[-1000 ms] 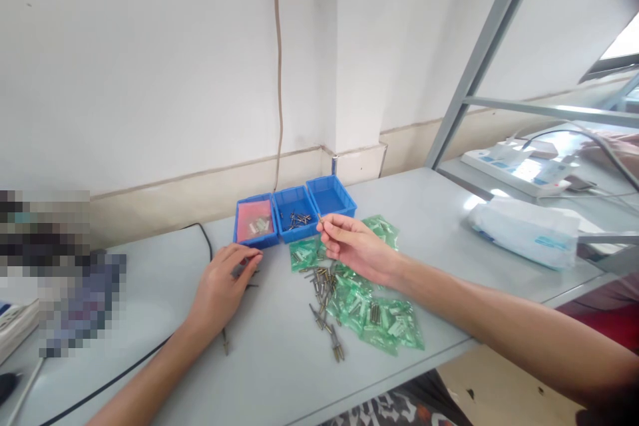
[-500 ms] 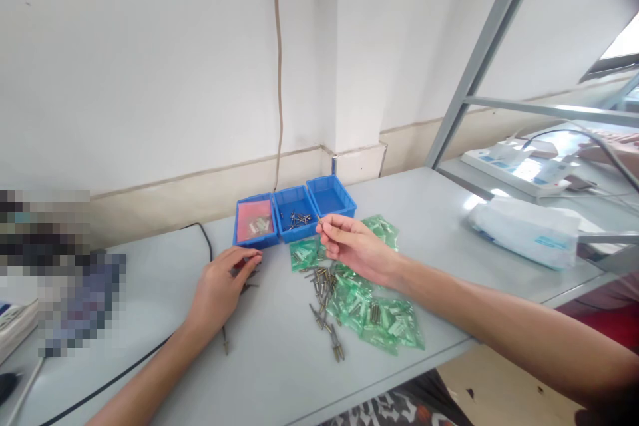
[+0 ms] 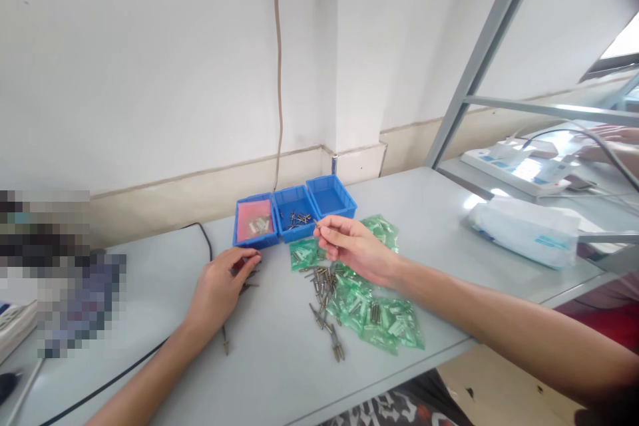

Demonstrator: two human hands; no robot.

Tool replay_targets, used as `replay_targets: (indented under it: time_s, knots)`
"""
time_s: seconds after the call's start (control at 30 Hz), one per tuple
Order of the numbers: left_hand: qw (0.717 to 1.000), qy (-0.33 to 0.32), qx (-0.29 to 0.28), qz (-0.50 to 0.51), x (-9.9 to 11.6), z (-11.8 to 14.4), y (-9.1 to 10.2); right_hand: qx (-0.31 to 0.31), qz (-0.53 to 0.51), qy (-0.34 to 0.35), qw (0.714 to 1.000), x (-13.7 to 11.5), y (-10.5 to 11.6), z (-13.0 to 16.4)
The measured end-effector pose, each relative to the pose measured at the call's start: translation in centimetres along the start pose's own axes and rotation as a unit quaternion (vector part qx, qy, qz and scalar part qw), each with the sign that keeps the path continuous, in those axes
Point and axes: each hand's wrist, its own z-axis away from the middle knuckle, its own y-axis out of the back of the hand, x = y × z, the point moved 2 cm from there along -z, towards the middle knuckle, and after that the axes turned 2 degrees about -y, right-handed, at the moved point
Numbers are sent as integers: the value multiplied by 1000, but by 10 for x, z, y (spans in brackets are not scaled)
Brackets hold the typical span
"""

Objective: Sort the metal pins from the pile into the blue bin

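Note:
My right hand (image 3: 352, 243) pinches a small metal bit (image 3: 317, 223) between thumb and fingers, by the front edge of the middle blue bin (image 3: 294, 234). Several similar bits (image 3: 301, 218) lie in that bin. To the left, my left hand (image 3: 222, 279) is closed just above the table, thumb against fingers. Thin dark bits (image 3: 252, 285) stick out beside its fingers; the grip itself is partly hidden. Between the hands lies a loose pile of bits (image 3: 322, 283) with brassy heads and thin shanks. Green plastic bags (image 3: 394, 323) of bits are beside and under my right forearm.
The left blue bin (image 3: 255, 241) holds a pink sheet and a clear packet. The right blue bin (image 3: 332, 196) stands by the wall. One bit (image 3: 226, 348) lies near a black cable (image 3: 144, 354). A white packet (image 3: 524, 229) rests right, near a metal frame (image 3: 456, 110).
My right hand has shifted very slightly left with the bit, which now points more toward the middle bin. My left hand has hardly moved.

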Motion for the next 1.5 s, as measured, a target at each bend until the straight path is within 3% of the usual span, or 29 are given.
replay_targets:
  time_s: [0.17,0.3,0.87,1.03,1.27,1.5]
  knots:
    - [1000,13,-10,2,-2,1,-1,43,184,106,976,-2,1,2]
    - [1000,11,-12,-3,-1,0,1,82,250,158,952,-5,0,6]
    - [1000,-7,-19,-9,0,0,-1,83,275,152,946,-1,-2,7]
    - [1000,-8,-18,-7,-1,1,-2,65,226,125,964,-3,-3,7]
    - [1000,-15,-9,-9,1,1,-1,37,62,57,996,-1,1,1]
    - [1000,-15,-9,-6,3,1,0,-36,-47,0,998,-2,-2,1]
